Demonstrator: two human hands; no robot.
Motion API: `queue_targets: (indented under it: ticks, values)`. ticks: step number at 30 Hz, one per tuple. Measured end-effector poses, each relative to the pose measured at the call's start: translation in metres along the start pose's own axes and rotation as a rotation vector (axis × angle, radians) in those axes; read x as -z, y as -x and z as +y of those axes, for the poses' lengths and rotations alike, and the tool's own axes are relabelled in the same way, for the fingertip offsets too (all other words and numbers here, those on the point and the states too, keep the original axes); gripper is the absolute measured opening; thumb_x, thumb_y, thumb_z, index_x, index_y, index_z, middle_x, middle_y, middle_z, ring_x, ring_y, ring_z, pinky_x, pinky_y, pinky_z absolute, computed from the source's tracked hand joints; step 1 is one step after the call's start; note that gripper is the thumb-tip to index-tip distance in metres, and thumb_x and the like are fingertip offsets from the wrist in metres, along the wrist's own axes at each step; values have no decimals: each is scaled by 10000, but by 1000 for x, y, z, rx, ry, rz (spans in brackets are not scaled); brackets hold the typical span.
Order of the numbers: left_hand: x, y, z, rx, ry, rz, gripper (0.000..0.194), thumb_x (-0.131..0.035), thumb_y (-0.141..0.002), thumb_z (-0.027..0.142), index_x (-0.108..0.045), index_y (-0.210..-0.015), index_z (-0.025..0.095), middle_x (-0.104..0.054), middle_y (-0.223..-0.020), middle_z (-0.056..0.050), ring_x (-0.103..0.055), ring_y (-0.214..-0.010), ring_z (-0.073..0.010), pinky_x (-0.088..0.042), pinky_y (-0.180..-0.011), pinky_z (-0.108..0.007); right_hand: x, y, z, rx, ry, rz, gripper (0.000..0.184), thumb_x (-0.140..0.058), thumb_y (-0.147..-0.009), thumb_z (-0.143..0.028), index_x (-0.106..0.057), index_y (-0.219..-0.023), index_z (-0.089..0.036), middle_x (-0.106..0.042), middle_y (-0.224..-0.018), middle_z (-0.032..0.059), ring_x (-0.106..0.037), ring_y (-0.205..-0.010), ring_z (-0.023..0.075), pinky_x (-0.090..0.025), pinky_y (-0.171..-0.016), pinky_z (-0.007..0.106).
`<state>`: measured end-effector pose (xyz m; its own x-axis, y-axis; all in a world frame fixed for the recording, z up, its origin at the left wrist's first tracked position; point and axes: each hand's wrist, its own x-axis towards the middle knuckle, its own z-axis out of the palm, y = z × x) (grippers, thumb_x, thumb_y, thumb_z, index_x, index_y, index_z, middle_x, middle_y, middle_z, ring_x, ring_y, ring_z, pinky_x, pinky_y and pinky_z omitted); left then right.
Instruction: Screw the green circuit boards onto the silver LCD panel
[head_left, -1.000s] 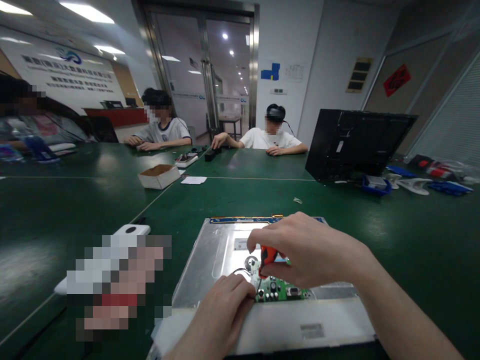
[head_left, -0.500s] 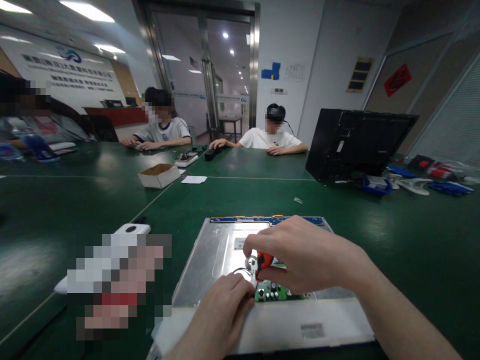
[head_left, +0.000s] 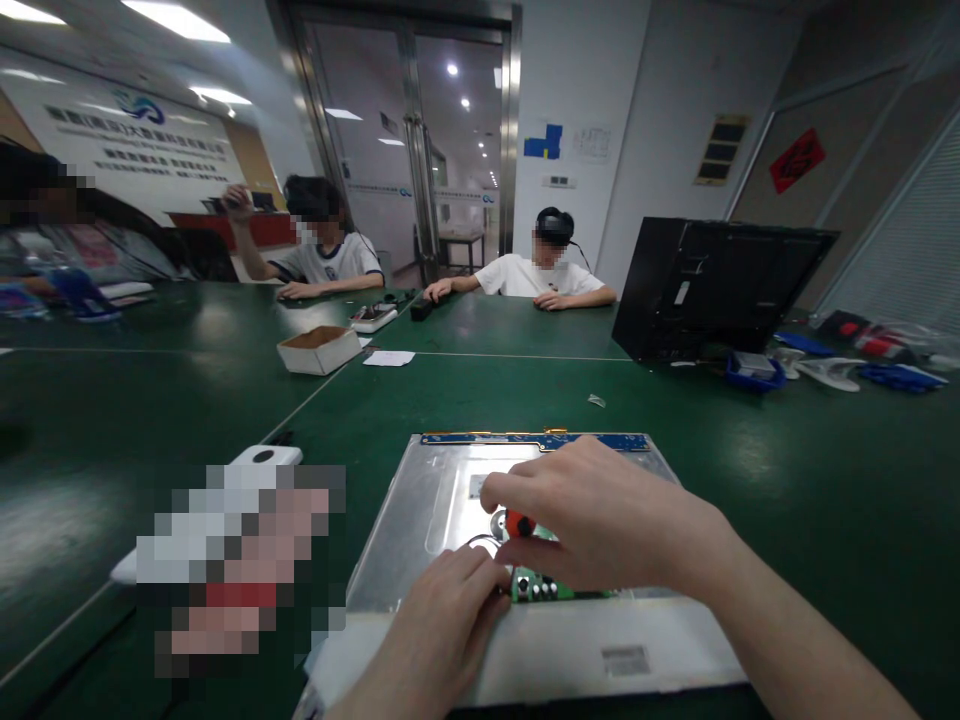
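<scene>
A silver metal display panel point(head_left: 442, 490) lies flat on the green table in front of me, with a small green circuit board point(head_left: 536, 587) on its near part. My right hand point(head_left: 600, 515) is closed round a red-handled screwdriver point(head_left: 518, 523) held upright over the board. My left hand point(head_left: 446, 620) rests on the panel's near edge with its fingers curled against the board's left side; whether it holds anything is hidden.
A black monitor back point(head_left: 712, 285) stands at the right, with blue and white parts point(head_left: 817, 370) beside it. A white device point(head_left: 262, 457) and a small cardboard box point(head_left: 319, 348) lie to the left. Two people sit at the far side.
My right hand has lowered and covered more of the screwdriver's red handle. A person at the far left has raised an arm. My left hand has stayed put.
</scene>
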<state>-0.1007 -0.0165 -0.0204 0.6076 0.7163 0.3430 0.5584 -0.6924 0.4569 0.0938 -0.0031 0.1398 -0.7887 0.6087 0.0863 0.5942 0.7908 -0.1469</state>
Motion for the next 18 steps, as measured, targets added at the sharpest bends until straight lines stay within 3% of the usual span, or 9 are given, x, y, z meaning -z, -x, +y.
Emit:
queue_targets:
  ticks: [10, 18]
  values:
    - [1, 1, 1, 30, 37, -53, 209, -430, -914, 130, -613, -963, 217, -672, -953, -65, -623, -869, -254, -493, -735, -354, 2, 3, -2, 11, -12, 0, 70, -574, -870, -200, -561, -939, -195, -687, -895, 3, -580, -710, 148, -278, -542, 283]
    - [5, 1, 7, 44, 52, -43, 212, -399, -899, 107, -580, -935, 212, -644, -940, -74, -605, -865, -251, -479, -743, -368, 0, 1, 0, -21, 29, -11, 141, -571, -910, -294, -578, -1016, -200, -706, -860, 14, -620, -723, 174, -281, -554, 290]
